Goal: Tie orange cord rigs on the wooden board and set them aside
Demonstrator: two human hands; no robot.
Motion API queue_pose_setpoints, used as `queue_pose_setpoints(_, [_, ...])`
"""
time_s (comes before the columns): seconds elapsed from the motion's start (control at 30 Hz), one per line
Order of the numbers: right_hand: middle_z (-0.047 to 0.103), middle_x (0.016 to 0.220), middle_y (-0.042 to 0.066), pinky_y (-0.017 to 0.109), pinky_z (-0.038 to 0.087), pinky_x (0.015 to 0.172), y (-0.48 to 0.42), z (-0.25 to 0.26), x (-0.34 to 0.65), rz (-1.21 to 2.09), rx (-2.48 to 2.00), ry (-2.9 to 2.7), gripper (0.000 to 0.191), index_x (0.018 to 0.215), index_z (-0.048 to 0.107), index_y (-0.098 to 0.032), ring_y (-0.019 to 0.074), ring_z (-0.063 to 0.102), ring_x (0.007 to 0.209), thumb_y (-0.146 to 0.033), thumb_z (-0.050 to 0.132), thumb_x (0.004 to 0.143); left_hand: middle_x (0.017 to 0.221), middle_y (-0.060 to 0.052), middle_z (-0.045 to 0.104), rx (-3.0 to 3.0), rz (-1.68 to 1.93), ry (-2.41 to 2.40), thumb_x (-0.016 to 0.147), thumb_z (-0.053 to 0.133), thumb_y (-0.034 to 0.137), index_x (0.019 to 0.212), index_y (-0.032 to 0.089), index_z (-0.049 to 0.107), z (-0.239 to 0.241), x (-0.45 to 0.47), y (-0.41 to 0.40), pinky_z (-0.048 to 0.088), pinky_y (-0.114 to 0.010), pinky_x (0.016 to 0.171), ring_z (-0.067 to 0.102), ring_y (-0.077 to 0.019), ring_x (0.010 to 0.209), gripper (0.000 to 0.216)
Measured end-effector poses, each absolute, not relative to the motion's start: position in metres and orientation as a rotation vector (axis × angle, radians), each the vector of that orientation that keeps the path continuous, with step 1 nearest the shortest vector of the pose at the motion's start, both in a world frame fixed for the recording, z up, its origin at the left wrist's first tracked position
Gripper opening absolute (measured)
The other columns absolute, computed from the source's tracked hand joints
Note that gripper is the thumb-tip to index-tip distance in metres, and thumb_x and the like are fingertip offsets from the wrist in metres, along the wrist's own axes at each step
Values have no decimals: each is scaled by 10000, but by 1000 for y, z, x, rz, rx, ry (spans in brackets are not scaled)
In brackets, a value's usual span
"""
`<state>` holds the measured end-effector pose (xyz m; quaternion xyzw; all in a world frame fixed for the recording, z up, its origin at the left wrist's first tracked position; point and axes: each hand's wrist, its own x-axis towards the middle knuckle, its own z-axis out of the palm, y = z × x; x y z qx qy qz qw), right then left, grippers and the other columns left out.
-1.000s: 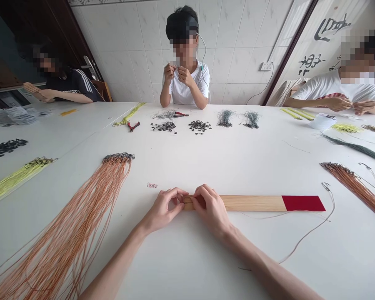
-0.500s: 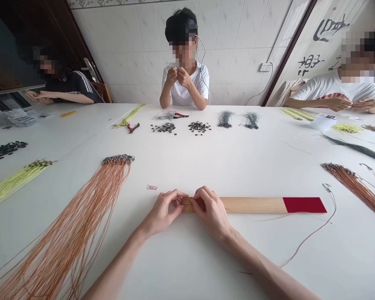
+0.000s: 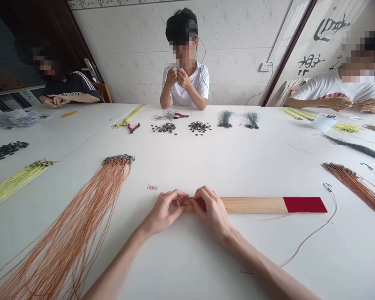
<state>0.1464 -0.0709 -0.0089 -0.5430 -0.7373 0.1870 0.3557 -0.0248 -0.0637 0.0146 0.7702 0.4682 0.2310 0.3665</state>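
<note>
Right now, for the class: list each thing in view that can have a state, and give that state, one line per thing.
Wooden strip: lying flat, right end covered in red.
Left hand: curled, fingertips at the strip's left end.
Right hand: fingers holding the strip's left end.
Orange cords: fanned out, tops bunched together.
Red-handled pliers: lying down, untouched.

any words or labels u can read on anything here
Black brush calligraphy on the pale wall panel: large characters, too stylised to read.
Small red-and-white paper tag: too small to read.
White packet at far right: too small to read.
Pale packets at far left: too blurred to read.
</note>
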Motion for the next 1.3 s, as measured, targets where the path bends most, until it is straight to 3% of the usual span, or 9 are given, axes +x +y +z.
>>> queue_pose_setpoints(0.3, [532,734,-17,241,375,616,-70,-8,146,474,-1438,-1902,116,704,425,-205,115,453,666,-152,443,806,916,1,573,1992,509,1319,674,600,202,1085,290,521,14,-26,-68,413,-322,826,494,-181,868,427])
queue_pose_setpoints(1.3, [539,715,-12,249,379,630,-70,-6,146,515,-1388,-1909,129,698,430,-206,119,479,673,-131,416,802,855,-10,594,2043,583,1329,741,566,231,1070,278,542,9,-23,-66,405,-362,852,523,-183,826,334])
